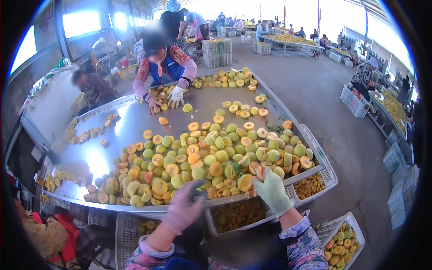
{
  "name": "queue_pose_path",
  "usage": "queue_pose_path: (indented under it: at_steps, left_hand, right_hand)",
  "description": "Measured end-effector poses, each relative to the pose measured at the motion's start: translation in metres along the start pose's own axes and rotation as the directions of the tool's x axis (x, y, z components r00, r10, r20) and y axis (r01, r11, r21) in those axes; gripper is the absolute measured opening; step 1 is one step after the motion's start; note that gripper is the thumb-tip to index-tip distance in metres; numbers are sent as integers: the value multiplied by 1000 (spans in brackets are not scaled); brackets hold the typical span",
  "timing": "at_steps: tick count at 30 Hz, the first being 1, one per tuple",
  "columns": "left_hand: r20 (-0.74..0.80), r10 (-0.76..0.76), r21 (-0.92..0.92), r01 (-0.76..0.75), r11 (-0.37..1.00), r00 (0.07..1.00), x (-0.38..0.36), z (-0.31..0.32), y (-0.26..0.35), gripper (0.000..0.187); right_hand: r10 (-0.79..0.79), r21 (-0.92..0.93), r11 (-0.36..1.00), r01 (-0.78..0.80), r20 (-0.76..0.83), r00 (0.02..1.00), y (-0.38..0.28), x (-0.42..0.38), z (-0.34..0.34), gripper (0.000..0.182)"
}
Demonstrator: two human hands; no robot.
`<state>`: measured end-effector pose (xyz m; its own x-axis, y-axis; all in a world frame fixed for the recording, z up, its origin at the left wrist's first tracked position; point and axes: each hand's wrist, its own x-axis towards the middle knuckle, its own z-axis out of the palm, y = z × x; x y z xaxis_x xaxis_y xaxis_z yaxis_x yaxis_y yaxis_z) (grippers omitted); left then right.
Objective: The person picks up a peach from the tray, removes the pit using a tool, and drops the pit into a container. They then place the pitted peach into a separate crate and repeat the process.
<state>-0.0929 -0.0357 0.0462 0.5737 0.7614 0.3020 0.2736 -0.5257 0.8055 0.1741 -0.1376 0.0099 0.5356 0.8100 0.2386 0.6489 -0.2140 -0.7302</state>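
Note:
My left hand (183, 208), in a pinkish glove, is raised over the near edge of the metal table (135, 118). Its fingers are bent around a small dark object (196, 185), too blurred to name. My right hand (273, 192) wears a pale greenish glove, and its fingertips are pinched together at the near rim of the fruit heap. What they grip is mostly hidden; something reddish-brown shows at the tips. Ahead of both hands lies a wide heap of yellow-green fruit (221, 155), looking like apricots or plums, many halved with orange flesh. A halved fruit (245, 182) lies just left of my right fingertips.
Below the near edge stand a crate of brownish pieces (238, 215) and another crate (333, 180). A crate of fruit (344, 245) is at lower right. Across the table, a person's hands (165, 99) handle fruit. Another person (45, 229) sits at lower left.

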Motion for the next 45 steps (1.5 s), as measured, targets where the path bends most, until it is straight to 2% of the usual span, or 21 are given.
queue_pose_path:
  at_steps: [1, 2, 6, 7, 9, 10, 11, 13, 14, 17, 19, 23, 25, 26, 29, 31, 33, 35, 37, 38, 45]
  left_hand:
    - [24, 54, -48, -53, 997, 998, 13, 18, 13, 37]
    - [72, 36, -90, -30, 995, 997, 24, 35, 21, 38]
    - [65, 86, -168, -74, 983, 994, 47, 95, 7, 36]
    - [7, 155, -165, -152, 975, 988, 45, 105, -3, 37]
    - [-51, 212, -169, -217, 961, 976, 43, 112, -13, 38]
    - [-28, 243, -139, -245, 960, 970, 40, 114, -16, 38]
    - [-13, 280, -108, -279, 954, 960, 41, 112, -17, 37]
    - [-27, 281, -124, -282, 951, 959, 44, 105, -14, 37]
    - [-24, 288, -132, -288, 948, 957, 46, 102, -13, 36]
    - [-67, 263, -219, -271, 937, 963, 51, 102, -21, 36]
    - [-69, 255, -236, -264, 935, 965, 55, 102, -26, 36]
    - [-38, 246, -176, -249, 952, 969, 57, 96, -32, 34]
    - [-71, 241, -163, -250, 954, 968, 58, 93, -35, 34]
    - [-61, 235, -173, -242, 955, 970, 59, 92, -34, 34]
    - [-15, 223, -193, -221, 956, 975, 58, 87, -34, 34]
    - [4, 236, -186, -231, 955, 972, 57, 89, -36, 33]
    - [27, 228, -204, -218, 955, 973, 57, 88, -36, 33]
    - [50, 216, -214, -201, 956, 975, 55, 87, -35, 32]
    - [55, 176, -267, -155, 951, 983, 55, 86, -36, 31]
    - [52, 182, -270, -161, 949, 982, 56, 86, -38, 31]
    - [122, 119, -290, -79, 954, 985, 57, 91, -48, 30]
  right_hand:
    - [57, 52, 997, -57, 7, 998, 0, 3, 2, 32]
    - [2, -41, 999, -4, -39, 999, -2, 4, 1, 33]
    - [-67, -90, 994, 58, -96, 993, -4, 7, -3, 31]
    - [-68, -103, 993, 58, -99, 993, -8, 8, -7, 31]
    - [26, -81, 996, -35, -105, 994, -14, 6, -13, 29]
    - [287, 259, 921, -291, 57, 956, -13, 10, -14, 30]
    - [282, 244, 926, -288, 62, 957, -16, 20, -16, 30]
    - [280, 141, 947, -290, 88, 956, -21, 41, -22, 32]
    - [97, -46, 994, -95, 45, 994, 10, 65, -11, 35]
    - [130, -136, 985, -109, 156, 979, 2, 132, 2, 39]
    - [132, -541, 841, -17, 174, 976, -2, 172, 18, 44]
    - [225, -627, 779, 5, 287, 931, 14, 230, 48, 51]
    - [456, -633, 768, -100, 430, 779, 9, 242, 57, 56]
    - [346, -596, 802, -41, 407, 846, 14, 243, 65, 47]
    - [286, -685, 721, 102, 429, 857, 23, 252, 73, 51]
    - [352, -692, 719, 61, 438, 827, 19, 255, 75, 52]
    - [576, -692, 707, -147, 444, 686, 11, 255, 79, 56]
    - [583, -701, 697, -153, 428, 691, 21, 253, 88, 48]
    - [265, -823, 530, 206, 391, 881, 32, 250, 100, 42]
    - [380, -843, 527, 110, 350, 856, 0, 241, 95, 50]
    - [366, -837, 534, 119, 356, 860, 10, 246, 94, 45]
